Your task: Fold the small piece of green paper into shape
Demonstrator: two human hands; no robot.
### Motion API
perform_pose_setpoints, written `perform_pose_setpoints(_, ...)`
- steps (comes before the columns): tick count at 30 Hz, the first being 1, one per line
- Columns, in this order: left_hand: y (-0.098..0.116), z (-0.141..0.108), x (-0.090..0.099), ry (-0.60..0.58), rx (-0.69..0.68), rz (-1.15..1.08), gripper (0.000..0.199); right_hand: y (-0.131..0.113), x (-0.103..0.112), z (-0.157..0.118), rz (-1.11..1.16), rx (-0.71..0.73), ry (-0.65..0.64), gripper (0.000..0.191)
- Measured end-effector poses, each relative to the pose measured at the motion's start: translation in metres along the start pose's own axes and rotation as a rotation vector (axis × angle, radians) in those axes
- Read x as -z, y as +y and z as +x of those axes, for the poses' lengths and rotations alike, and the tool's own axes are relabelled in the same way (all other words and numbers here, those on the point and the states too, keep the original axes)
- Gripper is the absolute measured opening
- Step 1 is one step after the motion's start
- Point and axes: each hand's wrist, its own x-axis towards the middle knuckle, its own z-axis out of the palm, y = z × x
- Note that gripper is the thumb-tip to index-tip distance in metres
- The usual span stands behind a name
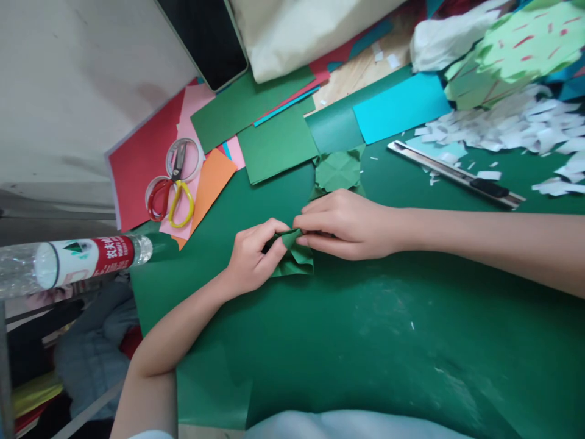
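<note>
While the left hand (250, 256) pinches one edge of the folded green paper (296, 259), the right hand (347, 224) clamps its fingertips on the top corner. It sits low on the big green sheet (365, 329) covering the counter, scissors (171, 189) and a utility knife (457, 174) lying well apart.

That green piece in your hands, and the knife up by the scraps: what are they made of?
Green piece: matte paper by the look, holding sharp creases, pinched by both hands, left and right. Knife: a long silvery body, likely metal, with a black slider, probably plastic.
</note>
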Motion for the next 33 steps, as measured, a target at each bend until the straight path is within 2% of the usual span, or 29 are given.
perform_pose_setpoints(4, 0.0006, 0.001, 0.0, -0.006, -0.037, 0.022, 0.018, 0.0001, 0.0002, 0.0002, -0.012, -0.001, -0.017, 0.03)
perform_pose_setpoints(12, 0.0012, 0.0033, 0.0014, -0.054, -0.027, -0.014, 0.025, 0.0004, 0.001, 0.0006, -0.001, 0.007, -0.046, 0.031)
perform_pose_setpoints(26, 0.0017, 0.0035, 0.0028, -0.065, -0.047, -0.014, 0.022, 0.0012, 0.0022, 0.0022, 0.028, -0.001, -0.078, 0.027)
perform_pose_setpoints(33, 0.0017, 0.0045, 0.0061, -0.115, -0.033, 0.001, 0.02, 0.0012, 0.0031, 0.0028, 0.046, -0.02, -0.096, 0.026)
